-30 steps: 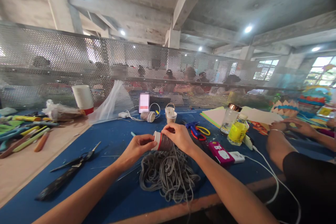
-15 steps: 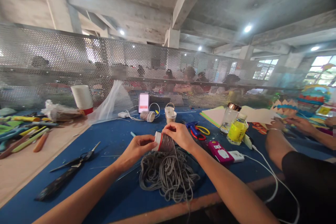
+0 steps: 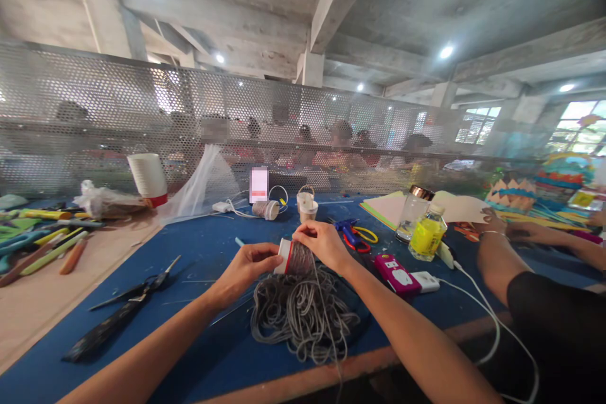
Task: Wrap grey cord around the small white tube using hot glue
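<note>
A small white paper cup (image 3: pixel 299 259) with a red rim lies on its side in the air, its body wrapped in grey cord. My left hand (image 3: pixel 250 268) grips the white end between thumb and fingers. On the wrapped side, my right hand (image 3: pixel 319 241) is closed in a pinch at the cord beside the red rim. A strand hangs from the cup past a loose heap of grey cord (image 3: pixel 303 322) on the blue table just below. Beyond my hands stand small whitish cups (image 3: pixel 308 209) and a cord-wrapped cup (image 3: pixel 266 209) on its side.
Black scissors (image 3: pixel 137 293) lie on the blue table (image 3: pixel 189 322) at left. Yellow-and-red scissors (image 3: pixel 362 238), a magenta power bank (image 3: pixel 396 274), a glass jar (image 3: pixel 411 214) and a yellow bottle (image 3: pixel 427 233) are at right. Another person's arm (image 3: pixel 495 259) reaches in.
My hands and the cup have hardly moved. At the right, the other person's hands have shifted slightly to the left.
</note>
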The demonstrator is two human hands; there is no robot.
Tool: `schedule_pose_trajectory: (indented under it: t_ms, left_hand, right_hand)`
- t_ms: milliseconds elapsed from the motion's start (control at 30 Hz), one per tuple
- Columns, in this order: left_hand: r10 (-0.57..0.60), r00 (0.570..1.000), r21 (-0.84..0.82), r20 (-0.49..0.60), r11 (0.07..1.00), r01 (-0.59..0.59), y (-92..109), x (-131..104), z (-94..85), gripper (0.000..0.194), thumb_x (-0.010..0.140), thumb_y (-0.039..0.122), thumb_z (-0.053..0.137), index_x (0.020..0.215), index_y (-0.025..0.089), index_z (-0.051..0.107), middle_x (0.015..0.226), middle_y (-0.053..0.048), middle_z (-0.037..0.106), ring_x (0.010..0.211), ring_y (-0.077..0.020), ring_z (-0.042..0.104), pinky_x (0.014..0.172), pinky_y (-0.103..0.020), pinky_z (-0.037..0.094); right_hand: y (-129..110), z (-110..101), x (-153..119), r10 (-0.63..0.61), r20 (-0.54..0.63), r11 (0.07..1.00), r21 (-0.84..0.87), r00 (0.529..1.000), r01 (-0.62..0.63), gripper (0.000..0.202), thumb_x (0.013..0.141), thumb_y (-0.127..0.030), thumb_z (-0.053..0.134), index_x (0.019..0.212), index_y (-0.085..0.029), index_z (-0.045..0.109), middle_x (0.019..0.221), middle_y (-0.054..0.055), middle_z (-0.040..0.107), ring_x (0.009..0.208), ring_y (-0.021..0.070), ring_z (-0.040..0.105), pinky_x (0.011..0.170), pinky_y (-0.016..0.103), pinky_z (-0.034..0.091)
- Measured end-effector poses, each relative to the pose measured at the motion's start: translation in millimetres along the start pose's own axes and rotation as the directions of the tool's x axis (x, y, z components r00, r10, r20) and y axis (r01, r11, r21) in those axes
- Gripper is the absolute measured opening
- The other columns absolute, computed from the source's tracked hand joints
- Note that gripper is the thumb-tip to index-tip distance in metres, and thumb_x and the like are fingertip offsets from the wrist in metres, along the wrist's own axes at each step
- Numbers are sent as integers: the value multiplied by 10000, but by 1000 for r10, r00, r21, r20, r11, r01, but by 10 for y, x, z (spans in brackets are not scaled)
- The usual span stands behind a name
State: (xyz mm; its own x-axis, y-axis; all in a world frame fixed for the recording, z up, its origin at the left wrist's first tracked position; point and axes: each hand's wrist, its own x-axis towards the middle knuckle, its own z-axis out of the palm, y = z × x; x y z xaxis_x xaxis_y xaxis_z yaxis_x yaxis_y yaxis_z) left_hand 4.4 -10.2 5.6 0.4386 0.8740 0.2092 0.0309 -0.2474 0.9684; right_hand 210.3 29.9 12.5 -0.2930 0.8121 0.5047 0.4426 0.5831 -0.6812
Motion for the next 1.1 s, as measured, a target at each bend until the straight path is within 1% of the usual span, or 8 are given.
schedule_pose_trajectory:
  t_ms: [333, 467, 767, 933, 1100]
  left_hand:
    - [11, 1000, -14, -5, 1000, -11, -28, 2, -9, 242, 807, 323, 649, 951, 147, 732, 807, -36, 692, 757, -174, 578, 726, -269, 428]
    - [5, 1000, -10, -9, 1000, -5, -13, -3, -5, 242, 804, 323, 648, 940, 143, 734, 798, -38, 691, 748, -173, 576, 713, -270, 427]
    - [-1, 1000, 0, -8, 1000, 1, 15, -3, 0, 272, 796, 347, 639, 940, 136, 731, 805, -50, 699, 757, -191, 594, 738, -292, 446]
    - [10, 1000, -2, -22, 1000, -10, -11, -5, -6, 257, 790, 354, 646, 911, 145, 733, 812, -44, 703, 754, -188, 597, 722, -276, 446]
    - [10, 1000, -15, -13, 1000, -11, 12, -17, 4, 258, 795, 349, 642, 928, 147, 732, 812, -43, 704, 762, -189, 599, 730, -277, 445]
  right_hand:
    - [6, 15, 2, 14, -1, 1000, 3, 1000, -14, 132, 836, -335, 610, 836, -225, 683, 789, -8, 716, 754, 140, 675, 703, 212, 476]
    - [3, 18, 2, 5, 2, 1000, 3, 1000, -5, 131, 839, -330, 606, 830, -223, 682, 787, -11, 715, 749, 136, 674, 703, 209, 474]
    - [12, 19, 10, 11, 10, 1000, 8, 1000, -11, 144, 839, -334, 601, 837, -216, 683, 797, -4, 717, 755, 138, 675, 700, 212, 477]
    - [4, 23, 6, 24, 9, 1000, 3, 1000, -24, 148, 837, -338, 599, 830, -214, 680, 793, -3, 718, 756, 141, 678, 697, 215, 479]
    - [7, 25, 7, 19, 6, 1000, 7, 1000, -19, 150, 838, -338, 597, 837, -213, 678, 794, -2, 717, 758, 140, 677, 706, 216, 481]
